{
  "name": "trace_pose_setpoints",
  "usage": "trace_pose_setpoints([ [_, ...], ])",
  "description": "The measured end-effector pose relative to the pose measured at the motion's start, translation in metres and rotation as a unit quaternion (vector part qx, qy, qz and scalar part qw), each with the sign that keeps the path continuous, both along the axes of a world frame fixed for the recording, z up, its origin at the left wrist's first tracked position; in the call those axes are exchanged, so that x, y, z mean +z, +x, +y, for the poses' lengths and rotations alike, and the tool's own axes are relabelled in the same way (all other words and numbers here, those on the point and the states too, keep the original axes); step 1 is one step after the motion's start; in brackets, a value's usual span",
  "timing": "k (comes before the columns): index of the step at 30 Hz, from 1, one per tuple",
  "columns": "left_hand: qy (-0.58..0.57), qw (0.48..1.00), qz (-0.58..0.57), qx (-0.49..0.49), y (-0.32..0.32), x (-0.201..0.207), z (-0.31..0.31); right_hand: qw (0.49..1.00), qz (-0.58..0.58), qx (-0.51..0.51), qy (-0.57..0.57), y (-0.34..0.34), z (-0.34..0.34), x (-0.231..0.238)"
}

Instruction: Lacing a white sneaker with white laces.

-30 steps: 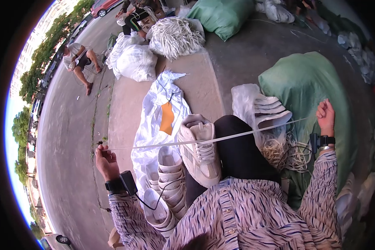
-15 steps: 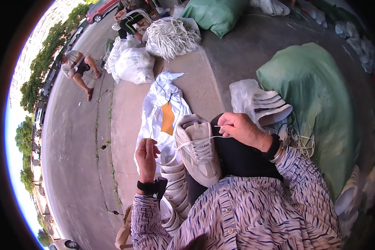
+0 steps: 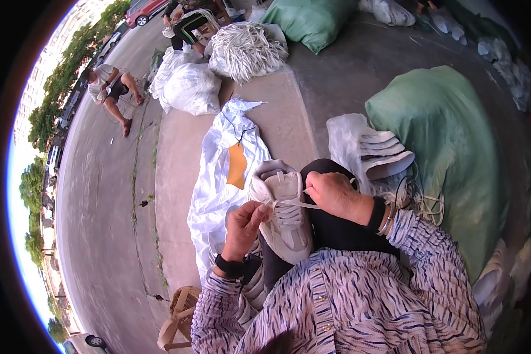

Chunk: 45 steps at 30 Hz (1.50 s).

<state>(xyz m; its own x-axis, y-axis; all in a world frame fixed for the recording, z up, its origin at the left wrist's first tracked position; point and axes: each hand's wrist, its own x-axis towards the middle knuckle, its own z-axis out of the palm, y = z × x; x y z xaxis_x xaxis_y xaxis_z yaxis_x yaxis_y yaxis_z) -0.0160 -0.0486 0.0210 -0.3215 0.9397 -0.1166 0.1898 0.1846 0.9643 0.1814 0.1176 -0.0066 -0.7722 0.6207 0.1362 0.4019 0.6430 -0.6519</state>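
A white sneaker point(image 3: 284, 221) rests on my lap, toe pointing away from me. A white lace point(image 3: 289, 204) runs across its upper. My left hand point(image 3: 246, 223) pinches one end of the lace at the shoe's left side. My right hand point(image 3: 331, 193) pinches the other end at the shoe's right side, just above the tongue. Both hands are close against the shoe. More white shoes point(image 3: 255, 289) lie under my left forearm.
A white sack point(image 3: 218, 177) with an orange tag lies on the pavement ahead. A stack of white soles point(image 3: 386, 154) and a big green bag point(image 3: 448, 147) sit at my right. Bundled white laces point(image 3: 245, 50) and sacks lie farther off. Another person point(image 3: 109, 88) sits by the road.
My arms were spread wide, stretching the lace taut. Both hands have come in to the shoe, and the lace now crosses its upper between them.
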Motion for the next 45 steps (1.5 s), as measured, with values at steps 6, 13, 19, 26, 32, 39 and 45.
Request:
trace_pose_setpoints([
  [6, -0.031, 0.999, 0.027, 0.026, 0.005, -0.003, 0.001, 0.999, 0.005, 0.026, 0.028, -0.005, -0.003, 0.009],
  [13, -0.063, 0.998, -0.004, 0.017, -0.001, 0.0, 0.006, 0.934, 0.008, 0.022, -0.357, -0.005, 0.005, 0.026],
  [19, -0.09, 0.989, -0.113, 0.043, -0.006, 0.001, 0.008, 0.925, 0.004, 0.063, -0.375, -0.002, 0.01, 0.028],
  [26, -0.027, 0.983, 0.168, 0.064, 0.011, 0.0, 0.015, 0.964, 0.033, 0.06, -0.256, 0.001, 0.004, 0.02],
  [32, -0.064, 0.883, 0.457, -0.087, -0.002, 0.038, 0.027, 0.949, 0.09, 0.15, 0.261, -0.002, 0.013, 0.031],
  [39, 0.036, 0.777, 0.535, -0.33, -0.027, 0.061, 0.055, 0.909, -0.006, 0.324, 0.262, -0.019, 0.027, 0.045],
  [45, -0.047, 0.748, 0.541, -0.381, -0.025, 0.053, 0.077, 0.928, -0.197, 0.308, 0.071, -0.04, 0.032, 0.045],
])
